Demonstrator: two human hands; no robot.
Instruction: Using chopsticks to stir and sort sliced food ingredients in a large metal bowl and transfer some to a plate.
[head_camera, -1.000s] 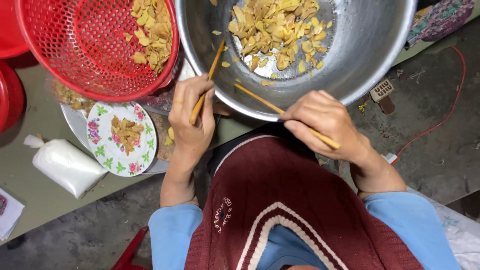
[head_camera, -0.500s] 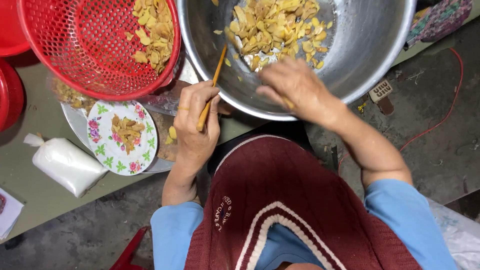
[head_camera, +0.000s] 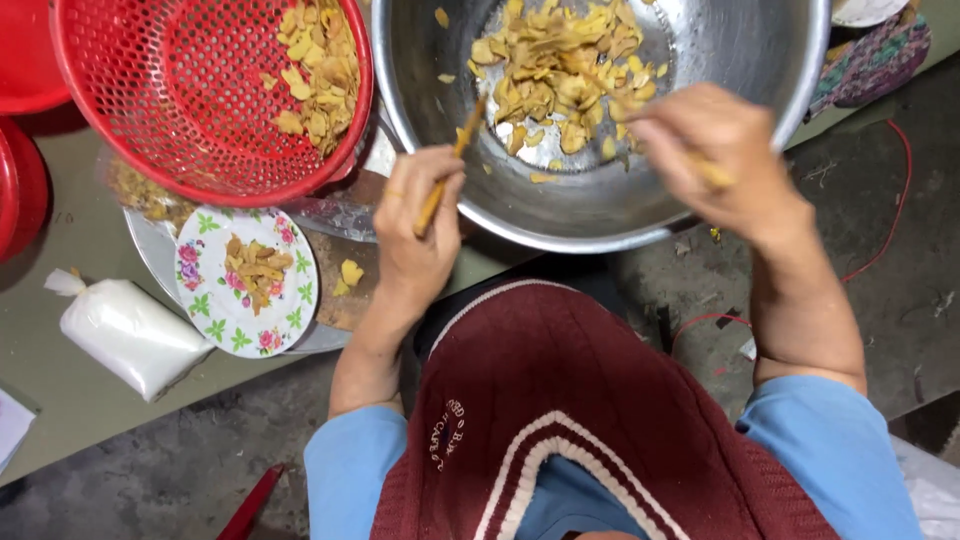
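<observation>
A big steel bowl (head_camera: 720, 40) holds a heap of yellow-brown chips (head_camera: 560, 70). My left hand (head_camera: 415, 235) rests at the bowl's near left rim, closed on a wooden chopstick (head_camera: 452, 160) whose tip points into the bowl. My right hand (head_camera: 715, 150) is over the bowl's near right side, blurred with motion. It grips a second chopstick (head_camera: 712, 172), which reaches towards the chips. Most of that stick is hidden by my fingers.
A red plastic colander (head_camera: 150, 90) with more chips stands left of the bowl. Below it sit a flowered plate (head_camera: 205, 310) with a few chips, a metal tray (head_camera: 150, 250) and a white powder bag (head_camera: 125, 335). Red tubs (head_camera: 20, 180) line the left edge; a red cord (head_camera: 895, 220) lies right.
My right hand swung from the bowl's near rim up over the chips, then back right, stirring. The left hand shifted slightly with its chopstick still in the bowl.
</observation>
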